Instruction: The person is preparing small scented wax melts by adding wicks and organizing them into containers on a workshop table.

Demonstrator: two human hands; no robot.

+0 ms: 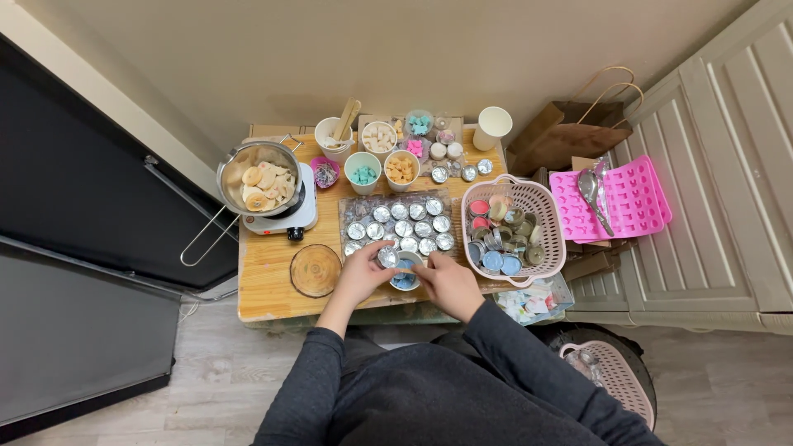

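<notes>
The left hand (361, 275) is pinching a small round metal tin (387, 257) between thumb and fingertips, holding it tipped just above the near edge of the worktop (268, 277). The right hand (446, 281) is curling its fingers around the rim of a small cup of blue pieces (404, 279), which is sitting directly between the two hands, touching the right and just below and beside the tin. So the tin is lying to the upper right of the left hand and the cup immediately to that hand's right; both hands are equally close to the cup, with the right one actually gripping it. Neither thing has a long axis, both being round.

Just beyond the hands a tray of empty metal tins (397, 223) is lying in rows, almost touching the held tin. To the right a pink basket (551, 248) of filled and lidded tins is standing close to the right hand. To the left a round wooden coaster (315, 270) is lying near the left wrist, and farther back a pot of pale wax discs (259, 186) is resting on a small hotplate (293, 219). Cups of coloured pieces (363, 171) are lining the far side. Nothing is standing between the hands and the tray.
</notes>
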